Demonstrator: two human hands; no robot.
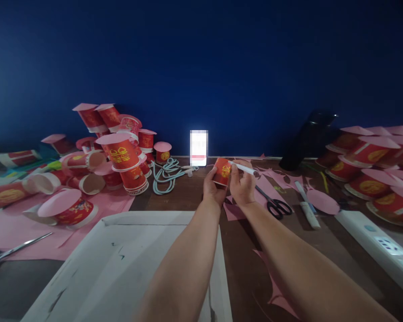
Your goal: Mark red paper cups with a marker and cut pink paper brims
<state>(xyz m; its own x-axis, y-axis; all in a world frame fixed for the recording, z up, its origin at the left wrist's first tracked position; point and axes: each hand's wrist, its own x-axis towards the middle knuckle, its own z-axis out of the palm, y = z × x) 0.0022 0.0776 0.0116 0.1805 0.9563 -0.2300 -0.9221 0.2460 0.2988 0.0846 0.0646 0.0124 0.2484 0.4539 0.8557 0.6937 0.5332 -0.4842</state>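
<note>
In the middle, my left hand is closed around a red paper cup with gold lettering on its side. My right hand grips a slim white pen, whose tip end meets the cup's right edge; whether it touches cannot be made out. Pink paper offcuts lie beneath the right hand. Black-handled scissors rest on the table just to its right. Beyond the hands, a lit phone stands against the blue wall.
Red cups with pink paper discs are piled at left, with more stacked at right. A white board lies in front. Around it are a coiled cable, a white power strip, a white tube and other scissors.
</note>
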